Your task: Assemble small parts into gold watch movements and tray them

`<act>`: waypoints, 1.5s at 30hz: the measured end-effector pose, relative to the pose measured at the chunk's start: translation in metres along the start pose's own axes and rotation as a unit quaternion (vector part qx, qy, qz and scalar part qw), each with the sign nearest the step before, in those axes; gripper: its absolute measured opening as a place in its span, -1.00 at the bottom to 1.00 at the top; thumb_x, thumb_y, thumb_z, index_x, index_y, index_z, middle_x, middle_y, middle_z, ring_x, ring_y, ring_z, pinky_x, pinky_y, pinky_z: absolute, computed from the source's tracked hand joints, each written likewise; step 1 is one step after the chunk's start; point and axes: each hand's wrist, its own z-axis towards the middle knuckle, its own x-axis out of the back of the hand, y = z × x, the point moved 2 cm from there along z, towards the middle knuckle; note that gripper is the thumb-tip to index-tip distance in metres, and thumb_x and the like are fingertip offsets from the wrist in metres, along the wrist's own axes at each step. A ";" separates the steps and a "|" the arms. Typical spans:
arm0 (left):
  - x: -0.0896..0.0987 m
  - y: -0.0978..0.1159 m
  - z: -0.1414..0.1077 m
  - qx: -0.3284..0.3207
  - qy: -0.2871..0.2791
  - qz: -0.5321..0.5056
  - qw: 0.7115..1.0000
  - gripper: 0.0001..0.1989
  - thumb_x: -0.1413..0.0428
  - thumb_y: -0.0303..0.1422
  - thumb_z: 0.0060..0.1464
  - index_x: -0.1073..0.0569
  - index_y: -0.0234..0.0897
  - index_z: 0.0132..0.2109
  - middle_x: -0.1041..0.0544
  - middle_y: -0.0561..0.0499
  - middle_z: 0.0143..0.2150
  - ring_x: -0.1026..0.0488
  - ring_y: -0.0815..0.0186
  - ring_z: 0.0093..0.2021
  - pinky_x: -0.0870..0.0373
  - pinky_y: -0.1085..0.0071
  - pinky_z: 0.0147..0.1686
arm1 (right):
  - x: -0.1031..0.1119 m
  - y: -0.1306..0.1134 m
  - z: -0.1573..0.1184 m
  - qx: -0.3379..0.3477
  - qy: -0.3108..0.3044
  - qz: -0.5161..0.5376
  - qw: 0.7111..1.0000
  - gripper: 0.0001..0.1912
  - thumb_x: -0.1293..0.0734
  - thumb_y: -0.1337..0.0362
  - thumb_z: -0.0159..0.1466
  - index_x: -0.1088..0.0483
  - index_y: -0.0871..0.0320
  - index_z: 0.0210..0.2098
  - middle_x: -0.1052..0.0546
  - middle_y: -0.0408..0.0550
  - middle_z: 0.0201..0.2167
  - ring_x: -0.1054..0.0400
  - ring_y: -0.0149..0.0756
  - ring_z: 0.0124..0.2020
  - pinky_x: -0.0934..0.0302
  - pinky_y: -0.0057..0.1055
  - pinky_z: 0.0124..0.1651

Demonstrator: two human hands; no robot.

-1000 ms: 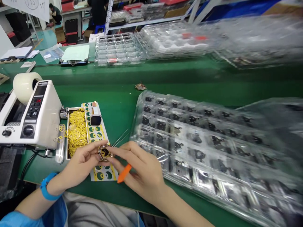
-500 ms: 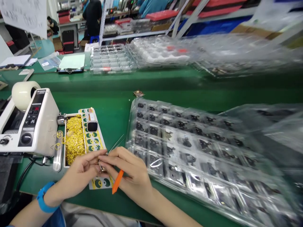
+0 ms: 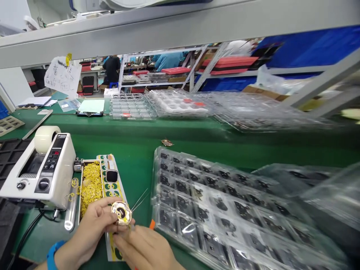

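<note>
Clearly, the left hand (image 3: 97, 220) pinches a round, gold-rimmed metal disc (image 3: 121, 213) between thumb and fingers, its patterned face tilted up to the wearer, probably so that its small details are well seen. The right hand (image 3: 147, 248) lies at five o'clock from this disc, its back turned upward; its fingertips are hidden, so I cannot tell what it grips. A small orange tip (image 3: 152, 224) shows behind it, and two thin metal prongs (image 3: 135, 206) point out toward two o'clock.

At ten o'clock stands a narrow white box (image 3: 101, 180) full of small yellow rings (image 3: 91, 183); beside it, a white sheet with green-and-yellow shapes (image 3: 121, 189) runs beneath the hands, perhaps to keep both near. On this sheet, toward eleven o'clock, rests a square dark-faced watch (image 3: 111, 176), maybe as a weight. At three o'clock, a wide clear plastic tray (image 3: 154, 180) holds dark parts (image 3: 183, 202), seemingly within easy reach.
</note>
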 end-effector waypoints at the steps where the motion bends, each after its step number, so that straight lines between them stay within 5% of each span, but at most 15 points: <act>1: 0.000 -0.001 0.000 0.000 -0.010 -0.006 1.000 -0.48 -0.43 -0.27 -0.21 -0.55 -0.35 -0.06 -0.64 -0.10 -0.32 -0.59 0.24 -0.30 -0.47 0.44 -0.26 | -0.002 -0.002 0.000 0.018 -0.012 -0.014 1.000 -0.63 -0.05 0.53 0.40 -0.48 0.30 -0.25 -0.51 -0.06 -0.57 -0.33 -0.36 -0.56 -0.22 -0.41 -0.52; 8: 0.002 -0.002 0.000 -0.014 -0.021 -0.008 1.000 -0.50 -0.45 -0.36 -0.23 -0.54 -0.33 -0.08 -0.65 -0.08 -0.32 -0.60 0.29 -0.33 -0.46 0.47 -0.27 | -0.009 -0.004 -0.001 0.026 -0.009 -0.012 1.000 -0.61 -0.05 0.52 0.38 -0.50 0.31 -0.29 -0.51 -0.04 -0.56 -0.35 -0.33 -0.55 -0.30 -0.39 -0.45; 13: 0.007 0.005 -0.002 -0.021 0.009 0.009 1.000 -0.45 -0.43 -0.34 -0.22 -0.56 -0.34 -0.01 -0.65 -0.06 -0.32 -0.58 0.29 -0.32 -0.49 0.44 -0.26 | 0.010 0.015 0.001 -0.200 0.055 0.177 0.962 -0.87 -0.28 0.42 0.31 -0.47 0.17 -0.29 -0.45 -0.10 -0.52 -0.32 -0.38 -0.54 -0.20 -0.48 -0.55; 16: 0.006 0.007 -0.004 -0.025 0.005 0.021 0.999 -0.51 -0.41 -0.34 -0.18 -0.56 -0.31 -0.03 -0.65 -0.06 -0.29 -0.61 0.25 -0.28 -0.51 0.42 -0.25 | 0.021 0.030 0.001 -0.320 0.092 0.218 0.917 -0.78 -0.31 0.28 0.32 -0.45 0.12 -0.46 -0.34 -0.17 -0.61 -0.25 -0.39 -0.59 -0.12 -0.49 -0.59; 23: 0.001 0.011 -0.005 -0.041 -0.017 0.042 0.998 -0.64 -0.41 -0.38 -0.18 -0.48 -0.32 -0.22 -0.62 0.01 -0.40 -0.62 0.30 -0.42 -0.45 0.59 -0.51 | 0.018 0.043 -0.006 -0.418 0.112 0.285 0.856 -0.59 -0.30 0.01 0.32 -0.44 0.14 -0.53 -0.34 -0.14 -0.59 -0.23 -0.39 -0.56 -0.13 -0.48 -0.52; 31: 0.004 0.008 -0.005 -0.031 -0.023 0.081 0.996 -0.75 -0.32 -0.46 -0.18 -0.40 -0.30 -0.34 -0.54 0.06 -0.53 -0.53 0.33 -0.61 -0.21 0.65 -0.76 | 0.016 0.039 -0.004 -0.416 0.064 0.282 0.863 -0.55 -0.26 -0.02 0.34 -0.42 0.14 -0.53 -0.35 -0.15 -0.59 -0.23 -0.38 -0.56 -0.15 -0.46 -0.50; 36: 0.001 0.008 -0.005 -0.021 -0.010 0.096 0.995 -0.78 -0.29 -0.40 -0.12 -0.39 -0.30 -0.35 -0.54 0.04 -0.57 -0.53 0.32 -0.62 -0.20 0.64 -0.76 | 0.015 0.035 -0.005 -0.378 0.100 0.296 0.872 -0.59 -0.20 0.08 0.41 -0.46 0.13 -0.47 -0.38 -0.12 -0.56 -0.26 -0.39 -0.54 -0.15 -0.48 -0.53; 39: -0.001 0.010 -0.003 -0.048 0.005 0.089 0.995 -0.74 -0.32 -0.31 -0.08 -0.42 -0.30 -0.30 -0.56 0.04 -0.53 -0.56 0.30 -0.55 -0.36 0.57 -0.66 | 0.018 0.032 -0.005 -0.354 0.141 0.299 0.875 -0.58 -0.13 0.17 0.44 -0.48 0.12 -0.43 -0.38 -0.11 -0.53 -0.27 -0.38 -0.52 -0.17 -0.48 -0.55; 45: -0.002 0.007 -0.005 -0.069 -0.012 0.070 0.995 -0.65 -0.33 -0.33 -0.02 -0.54 -0.24 -0.04 -0.60 0.04 -0.34 -0.57 0.31 -0.28 -0.55 0.41 -0.23 | 0.012 0.020 0.000 -0.247 0.072 0.105 0.961 -0.88 -0.29 0.46 0.32 -0.44 0.17 -0.25 -0.38 -0.17 -0.53 -0.29 -0.45 -0.56 -0.19 -0.54 -0.55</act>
